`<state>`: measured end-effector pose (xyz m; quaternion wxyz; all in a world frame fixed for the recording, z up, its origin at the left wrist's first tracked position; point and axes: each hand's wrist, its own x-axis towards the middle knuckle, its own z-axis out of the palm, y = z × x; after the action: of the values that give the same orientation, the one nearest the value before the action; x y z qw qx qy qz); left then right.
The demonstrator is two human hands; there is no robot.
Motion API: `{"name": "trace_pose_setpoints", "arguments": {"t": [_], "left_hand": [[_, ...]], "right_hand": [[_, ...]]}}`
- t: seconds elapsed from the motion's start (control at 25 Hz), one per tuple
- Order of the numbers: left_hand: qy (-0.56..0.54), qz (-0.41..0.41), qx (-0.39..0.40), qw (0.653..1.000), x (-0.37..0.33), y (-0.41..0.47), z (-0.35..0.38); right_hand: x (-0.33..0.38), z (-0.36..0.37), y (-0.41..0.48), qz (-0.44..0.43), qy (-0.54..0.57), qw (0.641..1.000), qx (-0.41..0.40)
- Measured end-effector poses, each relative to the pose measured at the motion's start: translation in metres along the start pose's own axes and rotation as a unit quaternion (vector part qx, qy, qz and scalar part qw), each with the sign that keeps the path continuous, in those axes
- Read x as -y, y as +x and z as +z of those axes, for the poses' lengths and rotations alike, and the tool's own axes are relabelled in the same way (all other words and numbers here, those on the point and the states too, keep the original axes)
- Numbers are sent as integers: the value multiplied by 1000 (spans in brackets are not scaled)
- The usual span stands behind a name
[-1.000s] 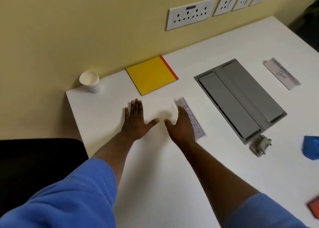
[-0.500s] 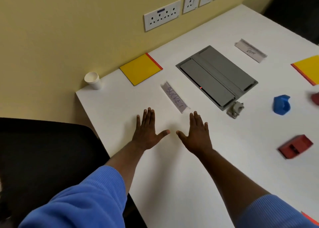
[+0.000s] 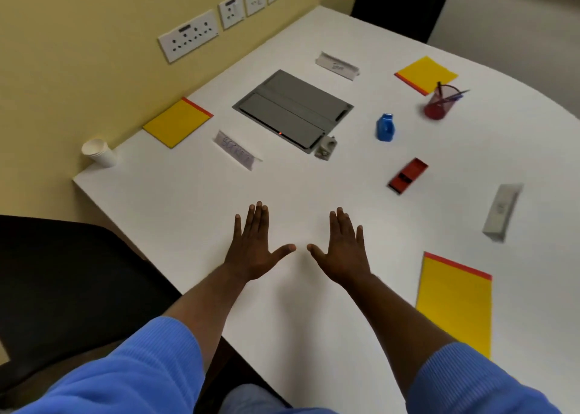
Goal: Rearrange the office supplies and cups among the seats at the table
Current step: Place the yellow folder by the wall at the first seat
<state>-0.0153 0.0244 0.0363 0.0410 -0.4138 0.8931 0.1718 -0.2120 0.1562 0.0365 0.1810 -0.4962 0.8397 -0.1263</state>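
Observation:
My left hand (image 3: 255,248) and my right hand (image 3: 341,250) lie flat, palms down, side by side on the white table (image 3: 194,212), holding nothing. A stack of white paper cups (image 3: 99,152) stands at the far left corner. Three yellow notepads lie around the table: one by the wall (image 3: 177,121), one at the far right (image 3: 426,74), one near my right arm (image 3: 455,304). A red mesh pen holder (image 3: 439,103) with pens, a blue object (image 3: 385,127), a red stapler (image 3: 407,175) and a small metal object (image 3: 327,147) sit in the middle.
Folded paper name cards stand near the notepads: one at left (image 3: 237,150), one at the back (image 3: 337,65), one at right (image 3: 502,211). A grey cable hatch (image 3: 293,110) is set into the table. Wall sockets (image 3: 188,39) line the yellow wall. A black chair (image 3: 62,275) is at left.
The view has swung right and pulled back, bringing the pen holder, stapler and two more notepads into sight. Both hands have slid toward me and stay flat on the table.

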Motion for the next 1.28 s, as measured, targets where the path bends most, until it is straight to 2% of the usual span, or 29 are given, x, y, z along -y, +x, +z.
{"name": "trace_pose_setpoints", "arguments": {"t": [0.44, 0.64, 0.92, 1.08, 1.28], "left_hand": [[24, 103, 18, 994, -132, -38, 58], [78, 148, 34, 985, -180, -40, 78], [106, 204, 55, 972, -233, -22, 113], [111, 231, 85, 963, -256, -6, 142], [124, 252, 143, 949, -286, 12, 176]], "right_hand": [[-149, -23, -124, 119, -49, 991, -32], [-200, -29, -159, 175, -55, 981, -59], [-250, -22, -178, 230, -21, 972, -34], [-281, -13, -179, 271, 10, 962, -13], [-313, 2, -177, 288, 56, 956, -25]]}}
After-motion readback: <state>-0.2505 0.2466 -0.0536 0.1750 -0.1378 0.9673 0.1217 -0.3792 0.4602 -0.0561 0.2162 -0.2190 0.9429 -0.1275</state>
